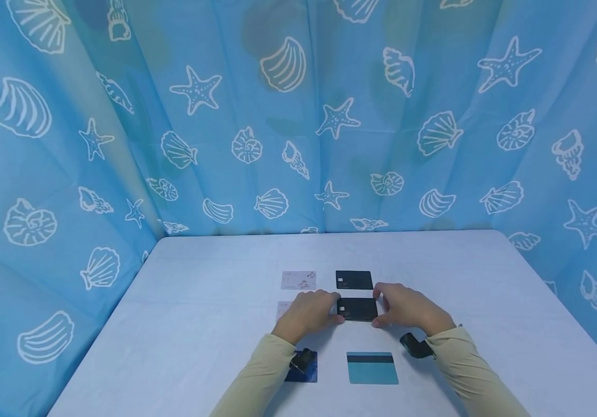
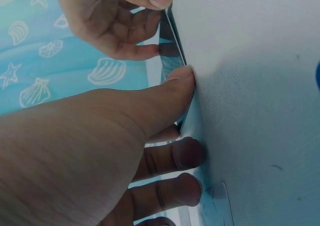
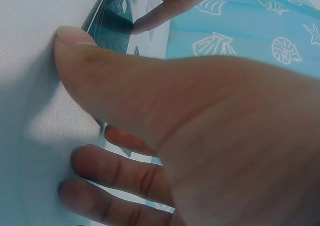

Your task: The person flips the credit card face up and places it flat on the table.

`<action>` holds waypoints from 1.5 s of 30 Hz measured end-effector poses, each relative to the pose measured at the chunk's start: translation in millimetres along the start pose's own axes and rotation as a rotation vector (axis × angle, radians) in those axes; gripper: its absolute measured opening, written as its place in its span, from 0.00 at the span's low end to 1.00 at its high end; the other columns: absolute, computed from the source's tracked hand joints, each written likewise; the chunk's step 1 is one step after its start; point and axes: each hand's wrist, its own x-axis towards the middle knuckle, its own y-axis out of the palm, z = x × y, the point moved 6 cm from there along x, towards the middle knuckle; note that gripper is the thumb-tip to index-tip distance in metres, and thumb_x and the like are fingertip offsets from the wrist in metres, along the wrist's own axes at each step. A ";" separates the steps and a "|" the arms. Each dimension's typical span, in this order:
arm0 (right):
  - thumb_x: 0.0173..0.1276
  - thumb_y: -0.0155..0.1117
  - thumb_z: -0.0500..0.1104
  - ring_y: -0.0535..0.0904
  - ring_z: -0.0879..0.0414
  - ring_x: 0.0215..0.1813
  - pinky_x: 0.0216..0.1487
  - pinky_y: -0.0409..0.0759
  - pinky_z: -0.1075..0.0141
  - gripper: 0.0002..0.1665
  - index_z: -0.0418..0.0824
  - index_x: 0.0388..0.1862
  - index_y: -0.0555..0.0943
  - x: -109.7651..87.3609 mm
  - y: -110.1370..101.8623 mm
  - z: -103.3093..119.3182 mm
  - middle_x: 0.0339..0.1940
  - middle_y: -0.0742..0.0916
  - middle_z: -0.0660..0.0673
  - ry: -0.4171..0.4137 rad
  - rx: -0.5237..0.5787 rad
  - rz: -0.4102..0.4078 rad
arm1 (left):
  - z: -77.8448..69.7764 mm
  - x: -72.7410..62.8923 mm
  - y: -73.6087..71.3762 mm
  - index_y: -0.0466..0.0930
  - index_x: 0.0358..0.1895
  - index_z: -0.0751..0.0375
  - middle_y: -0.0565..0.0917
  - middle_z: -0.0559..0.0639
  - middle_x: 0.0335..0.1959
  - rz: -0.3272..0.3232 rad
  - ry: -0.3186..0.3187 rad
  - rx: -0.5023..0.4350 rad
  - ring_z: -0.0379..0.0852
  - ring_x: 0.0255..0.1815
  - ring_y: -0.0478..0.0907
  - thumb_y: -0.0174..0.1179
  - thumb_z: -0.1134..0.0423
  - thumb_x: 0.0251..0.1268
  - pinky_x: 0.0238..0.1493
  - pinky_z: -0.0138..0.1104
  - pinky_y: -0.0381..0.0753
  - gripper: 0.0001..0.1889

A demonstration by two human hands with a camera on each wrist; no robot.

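Observation:
A black card (image 1: 357, 309) with VIP lettering and a chip mark lies flat at the table's middle, between both hands. My left hand (image 1: 309, 313) grips its left end, thumb at the near corner and a finger at the far one. At the opposite end my right hand (image 1: 408, 307) holds the card the same way, by its right corners. In the left wrist view, the left thumb (image 2: 181, 78) touches the card's near edge, low against the tabletop. The right thumb (image 3: 75, 38) rests by that edge in the right wrist view.
Beyond lies a second black VIP card (image 1: 353, 280), with a pale patterned card (image 1: 298, 280) to its left. Another pale card (image 1: 282, 308) is partly covered by the left hand. Nearer are a teal striped card (image 1: 372, 368) and a dark blue card (image 1: 306, 370), partly under the left wrist.

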 end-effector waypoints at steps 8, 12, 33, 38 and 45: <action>0.52 0.86 0.48 0.77 0.53 0.36 0.40 0.81 0.59 0.34 0.41 0.55 0.79 -0.2 -0.8 0.6 0.35 0.83 0.46 0.007 -0.009 0.000 | -0.9 -0.9 -1.6 0.81 0.63 0.53 0.90 0.47 0.49 -0.003 0.005 0.001 0.38 0.36 0.80 0.68 0.46 0.69 0.48 0.35 0.84 0.25; 0.52 0.86 0.48 0.77 0.53 0.37 0.41 0.82 0.58 0.35 0.42 0.55 0.79 -1.4 -1.2 0.7 0.36 0.83 0.46 0.010 -0.010 0.002 | -2.1 -1.4 -2.2 0.81 0.63 0.54 0.90 0.47 0.48 0.000 0.007 -0.003 0.38 0.35 0.79 0.68 0.46 0.69 0.47 0.36 0.83 0.25; 0.64 0.78 0.51 0.76 0.56 0.35 0.35 0.78 0.65 0.32 0.40 0.62 0.80 -20.1 -32.4 30.8 0.40 0.85 0.45 -0.151 0.021 -0.160 | 21.4 -14.4 -51.4 0.77 0.70 0.52 0.80 0.41 0.27 -0.110 0.005 -0.170 0.37 0.26 0.74 0.63 0.43 0.72 0.31 0.29 0.74 0.29; 0.65 0.76 0.52 0.76 0.56 0.38 0.36 0.78 0.66 0.30 0.42 0.62 0.79 -30.5 -42.6 47.2 0.39 0.84 0.47 -0.207 0.053 -0.218 | 24.8 -26.1 -70.6 0.77 0.70 0.51 0.80 0.42 0.28 -0.156 0.010 -0.210 0.39 0.27 0.74 0.62 0.42 0.73 0.31 0.31 0.74 0.29; 0.67 0.75 0.50 0.77 0.55 0.39 0.36 0.77 0.69 0.28 0.43 0.63 0.78 -51.9 -55.1 68.3 0.34 0.81 0.51 -0.314 0.096 -0.337 | 23.8 -46.0 -85.6 0.78 0.69 0.52 0.81 0.41 0.31 -0.192 0.059 -0.274 0.38 0.28 0.74 0.62 0.44 0.73 0.30 0.30 0.75 0.27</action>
